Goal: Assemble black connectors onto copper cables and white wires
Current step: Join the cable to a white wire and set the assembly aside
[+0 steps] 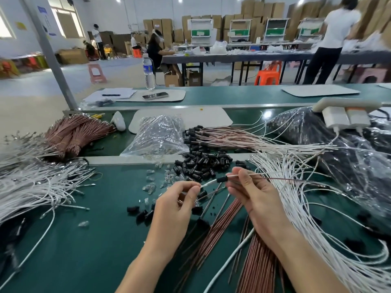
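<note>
A white wire with a black connector threaded on it spans between my two hands above the green table. My left hand pinches the wire's left end between thumb and fingertips. My right hand pinches the wire just right of the connector, along with a thin copper cable that runs off to the right. A pile of loose black connectors lies just beyond my hands. Copper cables lie on the table under my hands.
White wires heap at the left and white wires fan out at the right. Finished cables with connectors lie behind, beside a clear bag of parts. A copper bundle sits at the far left. A power strip is at the right.
</note>
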Tool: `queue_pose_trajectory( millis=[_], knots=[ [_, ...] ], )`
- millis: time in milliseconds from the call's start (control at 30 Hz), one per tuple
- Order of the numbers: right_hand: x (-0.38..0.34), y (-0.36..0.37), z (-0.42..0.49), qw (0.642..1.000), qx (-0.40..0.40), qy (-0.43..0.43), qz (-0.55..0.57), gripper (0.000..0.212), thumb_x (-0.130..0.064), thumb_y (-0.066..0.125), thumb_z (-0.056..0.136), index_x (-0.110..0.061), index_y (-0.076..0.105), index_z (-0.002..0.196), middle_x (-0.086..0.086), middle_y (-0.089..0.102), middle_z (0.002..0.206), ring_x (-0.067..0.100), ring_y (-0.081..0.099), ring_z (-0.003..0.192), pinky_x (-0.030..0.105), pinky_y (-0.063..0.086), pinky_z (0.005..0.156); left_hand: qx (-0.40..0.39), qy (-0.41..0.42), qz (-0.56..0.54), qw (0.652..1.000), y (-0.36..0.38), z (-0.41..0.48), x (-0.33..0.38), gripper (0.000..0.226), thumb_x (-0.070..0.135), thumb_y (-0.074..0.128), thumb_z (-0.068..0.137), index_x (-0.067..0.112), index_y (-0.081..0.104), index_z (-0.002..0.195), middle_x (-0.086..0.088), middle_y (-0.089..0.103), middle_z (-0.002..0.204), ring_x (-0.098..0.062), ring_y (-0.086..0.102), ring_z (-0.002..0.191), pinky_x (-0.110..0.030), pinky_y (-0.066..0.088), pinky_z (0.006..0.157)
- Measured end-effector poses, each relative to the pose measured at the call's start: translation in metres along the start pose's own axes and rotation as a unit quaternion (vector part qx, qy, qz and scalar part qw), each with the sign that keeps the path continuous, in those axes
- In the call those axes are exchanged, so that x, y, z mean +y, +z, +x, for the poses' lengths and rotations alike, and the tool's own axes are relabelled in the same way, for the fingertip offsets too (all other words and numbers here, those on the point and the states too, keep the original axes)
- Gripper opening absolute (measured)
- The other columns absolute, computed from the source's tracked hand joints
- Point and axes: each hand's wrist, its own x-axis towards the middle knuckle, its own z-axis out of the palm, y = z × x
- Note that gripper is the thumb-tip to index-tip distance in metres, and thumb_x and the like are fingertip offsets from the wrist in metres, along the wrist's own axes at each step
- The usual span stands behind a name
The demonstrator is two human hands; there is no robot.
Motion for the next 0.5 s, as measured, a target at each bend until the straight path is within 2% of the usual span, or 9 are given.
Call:
queue_pose_trajectory(
  millis=[167,367,500],
  knots=[
    [0.005,0.0,-0.001,0.998,-0.057,0.04,-0.002,0.021,-0.023,0.073,0.081,-0.019,0.081,0.101,0.009,0.077,0.098,0.021,0.075,0.091,0.022,0.059,0.076,-0.018,0.001,-0.012,1.0,0.002,-0.004,0.002,0.011,0.032,0.061,0.1,0.036,0.069,0.105,0.022,0.07,0.093,-0.003,0.067,0.09,-0.022,0.054,0.079],
    [0.012,0.001,-0.003,0.993,-0.091,0.071,0.005,0.02,-0.03,0.071,0.085,-0.019,0.08,0.098,0.017,0.076,0.107,0.03,0.075,0.101,0.028,0.061,0.077,-0.041,0.029,-0.024,0.998,0.003,-0.008,0.007,0.023,0.015,0.06,0.1,0.033,0.069,0.11,0.02,0.068,0.101,-0.004,0.066,0.093,-0.012,0.049,0.079],
    [0.013,0.002,-0.002,0.992,-0.091,0.086,0.028,0.033,-0.031,0.071,0.085,-0.01,0.068,0.11,0.021,0.075,0.105,0.032,0.075,0.095,0.028,0.061,0.072,-0.05,0.032,-0.03,0.998,0.006,-0.008,0.009,0.03,0.009,0.058,0.101,0.033,0.07,0.115,0.012,0.067,0.1,-0.015,0.064,0.086,-0.025,0.053,0.074]
  ],
)
